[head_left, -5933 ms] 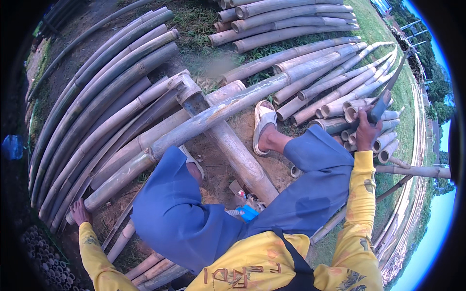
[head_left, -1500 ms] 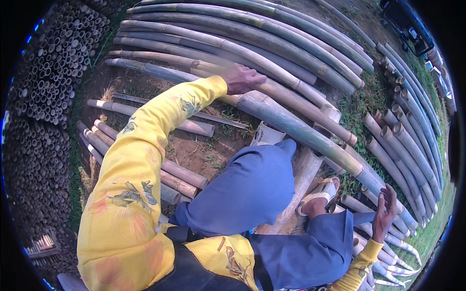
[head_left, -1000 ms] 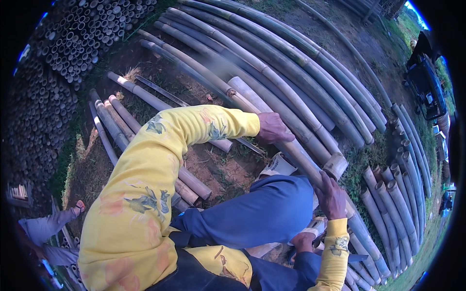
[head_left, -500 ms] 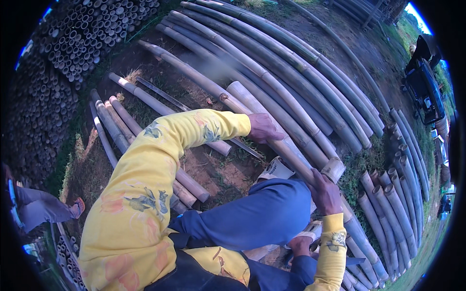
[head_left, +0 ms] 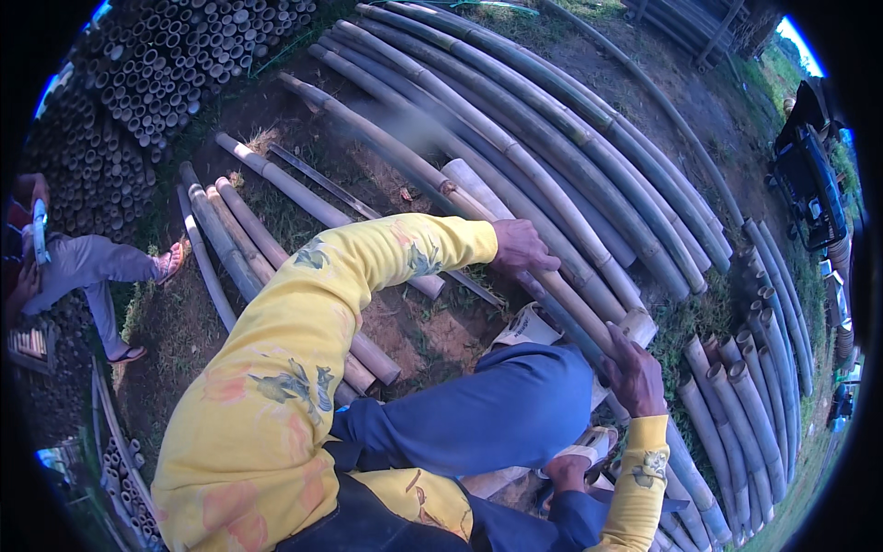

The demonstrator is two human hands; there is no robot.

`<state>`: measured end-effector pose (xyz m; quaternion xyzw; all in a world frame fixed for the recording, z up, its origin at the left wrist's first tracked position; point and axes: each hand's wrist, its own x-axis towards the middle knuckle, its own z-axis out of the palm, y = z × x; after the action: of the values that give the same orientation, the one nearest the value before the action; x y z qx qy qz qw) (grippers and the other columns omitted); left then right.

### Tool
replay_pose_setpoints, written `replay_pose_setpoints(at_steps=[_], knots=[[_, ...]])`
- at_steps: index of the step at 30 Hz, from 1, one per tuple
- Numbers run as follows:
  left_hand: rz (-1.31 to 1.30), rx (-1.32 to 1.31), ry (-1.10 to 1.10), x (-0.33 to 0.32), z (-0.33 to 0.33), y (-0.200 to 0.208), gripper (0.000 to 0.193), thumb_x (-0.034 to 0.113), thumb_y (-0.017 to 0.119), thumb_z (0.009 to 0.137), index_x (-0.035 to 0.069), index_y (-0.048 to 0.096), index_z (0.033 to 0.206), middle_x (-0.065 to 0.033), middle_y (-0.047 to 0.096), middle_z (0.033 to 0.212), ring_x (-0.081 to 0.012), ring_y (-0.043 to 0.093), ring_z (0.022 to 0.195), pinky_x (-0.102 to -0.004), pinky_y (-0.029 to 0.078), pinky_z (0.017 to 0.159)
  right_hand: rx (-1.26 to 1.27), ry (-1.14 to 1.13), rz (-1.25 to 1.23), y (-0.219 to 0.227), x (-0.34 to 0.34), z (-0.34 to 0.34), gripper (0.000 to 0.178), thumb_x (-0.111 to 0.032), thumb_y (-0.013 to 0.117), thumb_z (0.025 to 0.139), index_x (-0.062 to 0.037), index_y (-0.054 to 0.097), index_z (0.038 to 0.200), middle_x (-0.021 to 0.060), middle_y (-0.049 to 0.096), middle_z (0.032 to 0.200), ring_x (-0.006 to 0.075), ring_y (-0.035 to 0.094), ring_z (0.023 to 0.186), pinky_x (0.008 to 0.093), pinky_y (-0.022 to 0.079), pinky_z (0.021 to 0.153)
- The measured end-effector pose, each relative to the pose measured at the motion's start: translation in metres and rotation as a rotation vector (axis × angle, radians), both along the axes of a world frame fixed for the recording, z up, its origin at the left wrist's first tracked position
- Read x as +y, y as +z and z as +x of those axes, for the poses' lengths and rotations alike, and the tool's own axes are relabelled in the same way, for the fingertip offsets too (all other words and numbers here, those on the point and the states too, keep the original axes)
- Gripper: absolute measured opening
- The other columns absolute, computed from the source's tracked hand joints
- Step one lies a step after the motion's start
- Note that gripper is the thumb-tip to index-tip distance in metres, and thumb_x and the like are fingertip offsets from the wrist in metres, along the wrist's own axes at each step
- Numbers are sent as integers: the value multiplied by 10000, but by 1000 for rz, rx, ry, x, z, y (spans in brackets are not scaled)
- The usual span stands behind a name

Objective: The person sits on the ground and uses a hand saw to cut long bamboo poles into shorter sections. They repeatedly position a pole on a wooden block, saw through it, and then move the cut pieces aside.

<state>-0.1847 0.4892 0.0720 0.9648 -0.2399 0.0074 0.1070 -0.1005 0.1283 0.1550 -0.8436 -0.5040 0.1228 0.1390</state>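
Note:
A long bamboo pole slants from the far left down to my knees. My left hand is wrapped round it from above, at about two thirds of its length. Lower down, at the pole's near end, my right hand grips it with the fingers closed. Part of that end is hidden behind the hand. Under and beside the pole lies a thicker, pale bamboo piece, its cut end close to my right fingers. A dark flat blade-like piece pokes out beside my right sleeve.
Long bamboo poles lie side by side beyond my hands. Shorter bamboo lengths lie at the right. A tall stack of cut bamboo stands far left. Another person's sandalled foot is at the left. A black machine stands far right.
The view has shifted slightly, bringing more of the other person in at the left. My right hand has moved a little down and right, its fingers now lying further along the pole.

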Motion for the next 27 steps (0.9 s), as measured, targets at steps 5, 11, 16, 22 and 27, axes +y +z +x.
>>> replay_pose_setpoints(at_steps=[5, 11, 16, 22, 27], knots=[[-13, 45, 123, -7, -8, -19, 552, 635, 638, 911, 123, 609, 1118, -143, 687, 958, -365, 691, 954, -492, 529, 860, 2, -38, -32, -15, 4, -3, 624, -184, 760, 856, -181, 583, 1454, 194, 712, 1118, 426, 711, 956, 502, 575, 824], [20, 97, 447, -57, -12, -40, 549, 577, 740, 853, 169, 656, 1210, -98, 640, 1194, -283, 575, 1211, -478, 410, 1042, -59, -23, 40, -79, -14, 15, 623, -190, 742, 863, -160, 573, 1462, 225, 707, 1134, 454, 704, 983, 505, 576, 861], [87, 200, 537, -61, -8, -35, 570, 536, 768, 850, 181, 658, 1282, -87, 688, 1232, -295, 613, 1236, -491, 437, 1041, -103, -46, 3, -88, -13, 19, 630, -210, 747, 857, -192, 571, 1461, 184, 702, 1139, 430, 704, 975, 504, 571, 842], [175, 342, 499, -57, -5, -16, 605, 528, 716, 902, 227, 569, 1405, -82, 686, 1237, -312, 653, 1189, -495, 501, 972, -129, -61, 16, -81, -13, 9, 612, -168, 722, 876, -268, 570, 1460, 126, 666, 1021, 396, 683, 929, 532, 527, 779], [182, 392, 458, -61, 5, -13, 600, 542, 715, 896, 211, 588, 1380, -102, 701, 1214, -340, 676, 1153, -503, 541, 932, -118, -49, 60, -82, -20, 12, 579, -192, 709, 894, -247, 578, 1455, 124, 649, 986, 387, 681, 902, 511, 526, 772]])
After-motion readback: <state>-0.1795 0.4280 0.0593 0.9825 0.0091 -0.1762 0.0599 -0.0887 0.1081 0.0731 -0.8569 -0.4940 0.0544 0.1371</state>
